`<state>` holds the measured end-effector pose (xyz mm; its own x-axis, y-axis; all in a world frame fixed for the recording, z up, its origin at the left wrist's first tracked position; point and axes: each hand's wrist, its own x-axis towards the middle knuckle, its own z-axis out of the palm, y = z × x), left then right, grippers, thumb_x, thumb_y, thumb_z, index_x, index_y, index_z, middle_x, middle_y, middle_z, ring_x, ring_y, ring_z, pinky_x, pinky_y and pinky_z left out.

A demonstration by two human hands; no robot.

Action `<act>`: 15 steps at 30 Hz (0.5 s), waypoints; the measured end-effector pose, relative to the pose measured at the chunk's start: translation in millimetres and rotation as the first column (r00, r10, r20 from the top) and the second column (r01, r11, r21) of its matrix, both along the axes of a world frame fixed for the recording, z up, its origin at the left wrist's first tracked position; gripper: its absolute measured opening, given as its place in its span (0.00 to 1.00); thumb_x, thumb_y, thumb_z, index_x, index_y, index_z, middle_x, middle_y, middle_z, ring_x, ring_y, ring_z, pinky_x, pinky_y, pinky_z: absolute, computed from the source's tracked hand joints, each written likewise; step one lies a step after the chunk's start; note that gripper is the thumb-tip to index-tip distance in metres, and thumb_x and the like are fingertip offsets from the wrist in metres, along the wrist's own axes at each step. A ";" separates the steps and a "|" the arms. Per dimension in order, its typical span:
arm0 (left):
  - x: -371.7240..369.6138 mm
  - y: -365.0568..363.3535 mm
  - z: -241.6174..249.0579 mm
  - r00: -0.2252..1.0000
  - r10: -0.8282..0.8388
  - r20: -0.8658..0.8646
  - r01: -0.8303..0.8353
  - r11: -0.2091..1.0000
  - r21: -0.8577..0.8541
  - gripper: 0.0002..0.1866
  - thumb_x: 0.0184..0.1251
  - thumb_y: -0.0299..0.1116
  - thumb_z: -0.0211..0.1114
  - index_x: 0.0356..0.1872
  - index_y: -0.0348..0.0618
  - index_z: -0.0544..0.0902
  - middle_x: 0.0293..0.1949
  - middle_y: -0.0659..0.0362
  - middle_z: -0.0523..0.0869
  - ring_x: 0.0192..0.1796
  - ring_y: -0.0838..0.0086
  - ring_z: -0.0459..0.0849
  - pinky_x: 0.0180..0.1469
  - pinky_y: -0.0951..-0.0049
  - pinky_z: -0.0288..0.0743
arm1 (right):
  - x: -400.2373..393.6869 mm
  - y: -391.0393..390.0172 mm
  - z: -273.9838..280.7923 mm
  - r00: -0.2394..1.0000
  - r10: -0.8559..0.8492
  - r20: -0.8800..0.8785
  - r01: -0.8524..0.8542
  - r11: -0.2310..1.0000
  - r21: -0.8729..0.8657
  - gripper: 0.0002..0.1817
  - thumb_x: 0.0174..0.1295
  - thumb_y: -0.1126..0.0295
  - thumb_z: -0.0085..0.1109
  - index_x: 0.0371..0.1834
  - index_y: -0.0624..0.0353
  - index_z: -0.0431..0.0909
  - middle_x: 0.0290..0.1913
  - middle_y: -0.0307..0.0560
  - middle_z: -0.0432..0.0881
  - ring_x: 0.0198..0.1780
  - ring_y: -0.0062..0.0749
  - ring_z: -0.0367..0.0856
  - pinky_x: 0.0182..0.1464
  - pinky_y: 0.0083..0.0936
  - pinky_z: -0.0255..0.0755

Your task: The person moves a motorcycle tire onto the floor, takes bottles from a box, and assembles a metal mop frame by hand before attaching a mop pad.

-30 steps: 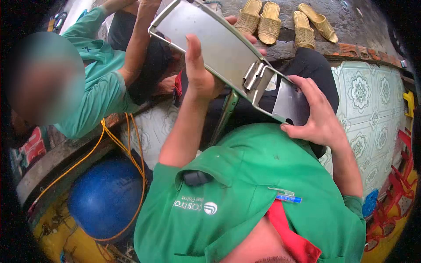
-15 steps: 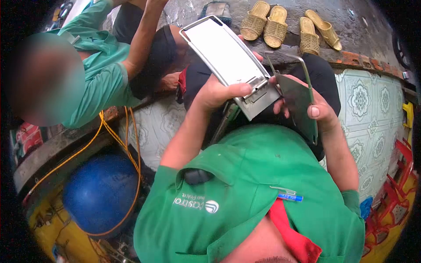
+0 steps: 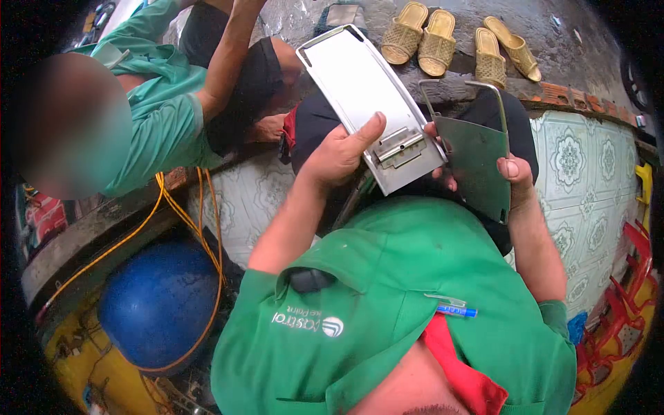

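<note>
My left hand grips a shiny metal plate with a raised wire-like rim and a small hinged bracket near its lower end. The left thumb lies along the plate's face, pointing up beside the bracket. In my right hand is a second, darker grey metal plate with a bent rod frame rising from its top. My right thumb presses its right edge, while fingertips show past its left edge. The lower right corner of the shiny plate comes close to the grey plate's left side. Both are held above my lap.
A person in a light green shirt sits at the left. Woven slippers lie on the ground ahead. A blue round container and a yellow hose are at lower left, red plastic chairs at right, on patterned tiles.
The shiny plate has shifted slightly right, and my left thumb has moved up off the bracket. The grey plate has turned to show more of its face.
</note>
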<state>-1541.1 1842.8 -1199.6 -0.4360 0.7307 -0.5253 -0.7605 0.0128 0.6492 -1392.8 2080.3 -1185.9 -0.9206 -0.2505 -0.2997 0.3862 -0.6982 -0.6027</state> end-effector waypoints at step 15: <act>-5.6 -16.6 -2.6 0.722 -0.262 -0.640 0.322 0.947 -0.024 0.32 0.60 0.31 0.74 0.66 0.33 0.77 0.62 0.53 0.84 0.65 0.67 0.81 0.68 0.63 0.74 | -4.3 6.8 -3.4 0.963 -0.109 -0.246 0.238 0.771 0.591 0.50 0.57 0.33 0.66 0.71 0.66 0.72 0.46 0.40 0.76 0.37 0.21 0.73 0.40 0.18 0.67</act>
<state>-1546.6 1826.2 -1202.2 -0.4016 0.9048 -0.1414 -0.1475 0.0885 0.9851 -1397.1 2087.1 -1189.3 -0.9837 0.0956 -0.1523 0.1307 -0.2018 -0.9707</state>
